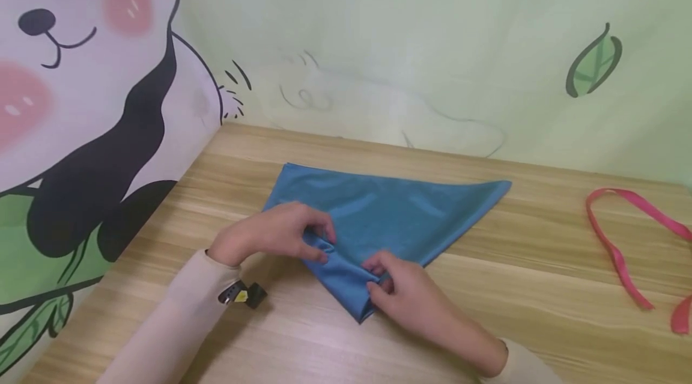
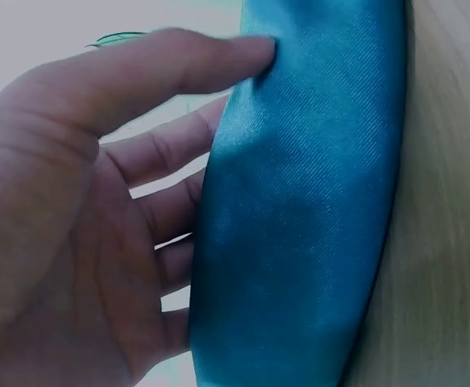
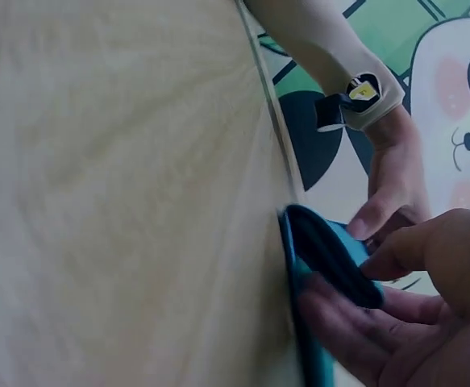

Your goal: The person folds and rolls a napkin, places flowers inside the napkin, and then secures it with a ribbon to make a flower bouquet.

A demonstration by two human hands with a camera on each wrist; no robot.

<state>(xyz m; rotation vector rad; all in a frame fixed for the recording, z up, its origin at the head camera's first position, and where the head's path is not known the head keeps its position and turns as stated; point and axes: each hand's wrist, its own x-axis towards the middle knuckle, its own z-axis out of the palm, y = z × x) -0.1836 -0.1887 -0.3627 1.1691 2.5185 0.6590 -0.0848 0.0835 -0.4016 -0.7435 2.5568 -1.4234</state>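
Note:
A shiny blue cloth [image 1: 389, 204] lies on the wooden table, folded to a pointed shape with its long tip toward the right. Its near edge is turned up into a folded band [image 2: 299, 193]. My left hand [image 1: 286, 231] pinches this band, thumb on the near face and the other fingers behind it. Lower on the same band, close to the near corner, my right hand [image 1: 405, 291] pinches the fold between thumb and fingers. In the right wrist view the end of the fold [image 3: 331, 250] shows as a loop, with right fingers under and inside it.
A pink ribbon [image 1: 616, 246] lies curved on the table [image 1: 540, 288] at the right. Behind the table stands a pale green wall covering [image 1: 378, 41], and a panda picture [image 1: 108, 71] borders the left edge.

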